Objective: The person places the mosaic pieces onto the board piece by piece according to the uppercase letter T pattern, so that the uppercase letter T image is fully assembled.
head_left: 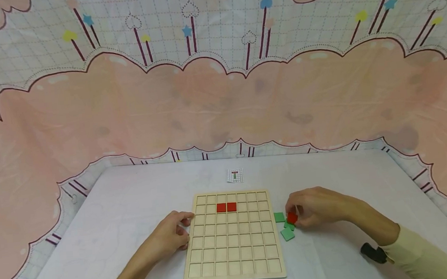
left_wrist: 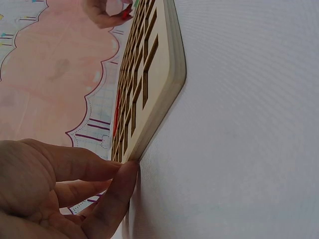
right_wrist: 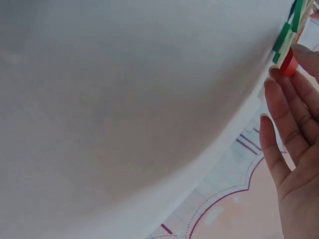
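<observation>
A wooden grid board [head_left: 237, 270] lies flat, with two red square tiles [head_left: 226, 207] side by side in its second row from the back. Along the board's left edge rests my left hand [head_left: 169, 235], its index finger and thumb touching the side at separate spots. To the right of the board, my right hand [head_left: 315, 207] pinches a red tile [head_left: 292, 218] between thumb and fingers. Green tiles [head_left: 287, 234] lie loose beneath and beside that tile. In the right wrist view the red tile [right_wrist: 288, 64] shows at the fingertips, near green tiles [right_wrist: 282, 37].
Behind the board lies a small card [head_left: 235, 175] printed with a grid and a red and green T-shaped pattern. A white cloth [head_left: 131, 193] covers the table. A patterned curtain [head_left: 220, 104] hangs at the back and sides.
</observation>
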Demonstrator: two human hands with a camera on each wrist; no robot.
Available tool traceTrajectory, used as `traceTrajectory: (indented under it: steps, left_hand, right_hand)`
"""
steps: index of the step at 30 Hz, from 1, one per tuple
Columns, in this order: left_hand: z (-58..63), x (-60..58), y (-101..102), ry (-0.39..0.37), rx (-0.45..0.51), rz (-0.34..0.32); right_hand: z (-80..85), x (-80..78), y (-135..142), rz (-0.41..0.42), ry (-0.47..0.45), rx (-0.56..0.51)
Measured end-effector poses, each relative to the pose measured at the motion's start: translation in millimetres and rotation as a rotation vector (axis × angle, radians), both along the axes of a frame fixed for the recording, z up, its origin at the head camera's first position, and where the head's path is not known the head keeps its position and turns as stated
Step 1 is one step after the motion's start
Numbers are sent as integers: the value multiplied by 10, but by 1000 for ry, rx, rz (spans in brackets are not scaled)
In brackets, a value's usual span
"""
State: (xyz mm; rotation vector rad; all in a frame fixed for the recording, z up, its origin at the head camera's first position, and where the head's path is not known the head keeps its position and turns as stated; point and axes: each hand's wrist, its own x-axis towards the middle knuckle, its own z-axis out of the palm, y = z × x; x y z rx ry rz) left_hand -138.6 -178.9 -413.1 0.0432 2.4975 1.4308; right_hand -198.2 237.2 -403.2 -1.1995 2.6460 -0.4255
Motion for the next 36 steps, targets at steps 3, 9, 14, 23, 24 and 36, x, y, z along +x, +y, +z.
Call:
traceTrajectory:
  steps: [3,9,14,23,24,36]
  left_hand:
    - [6,5,-2,-3,3,-1]
    - [6,17,-18,4,23,-23]
    - [7,13,-5,-7,18,-7]
    - [0,12,-18,5,19,-23]
    - [-2,11,-20,8,21,-26]
    - [-14,2,-33,19,22,-32]
  right_hand:
    - [37,-25,-21,21,5,-5]
    - [124,-75,-85,59,12,-13]
    - [150,-115,-132,60,-1,-11]
    - [188,-158,-230,59,-12,-1]
    - [190,-163,-242,60,-10,1]
    - [215,-240,-378,86,1,9]
